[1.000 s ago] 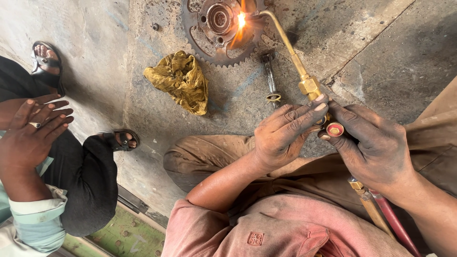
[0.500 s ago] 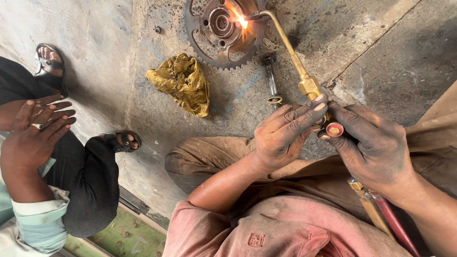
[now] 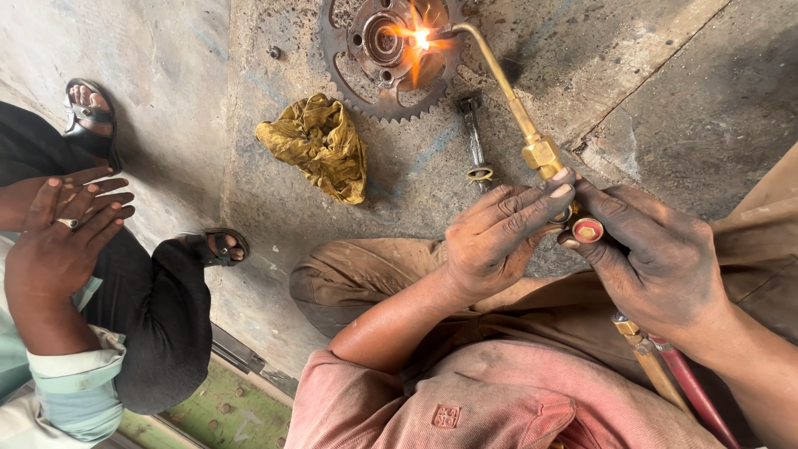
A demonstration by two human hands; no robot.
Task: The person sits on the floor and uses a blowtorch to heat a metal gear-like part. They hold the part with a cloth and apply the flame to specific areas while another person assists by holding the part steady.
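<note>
Both my hands grip a brass gas torch (image 3: 522, 125). My left hand (image 3: 495, 237) wraps the torch body just below its brass fitting. My right hand (image 3: 657, 262) holds the handle behind it, thumb and fingers at a red valve knob (image 3: 587, 229). The curved torch tip ends in a bright flame (image 3: 421, 37) on a rusty toothed sprocket with a hub (image 3: 384, 51), lying flat on the concrete floor. Red and tan hoses (image 3: 677, 387) trail from the handle past my right wrist.
A crumpled yellow rag (image 3: 320, 145) lies on the floor left of the torch. A metal bolt-like tool (image 3: 474, 141) lies beneath the sprocket. Another person squats at the left, hands (image 3: 62, 229) clasped, sandalled feet (image 3: 87, 108) on the floor. A green metal edge (image 3: 224, 407) shows at the bottom.
The view has shifted, so the sprocket and rag sit lower and more to the right in frame. The flame stays on the sprocket hub. My hands keep their grip on the torch.
</note>
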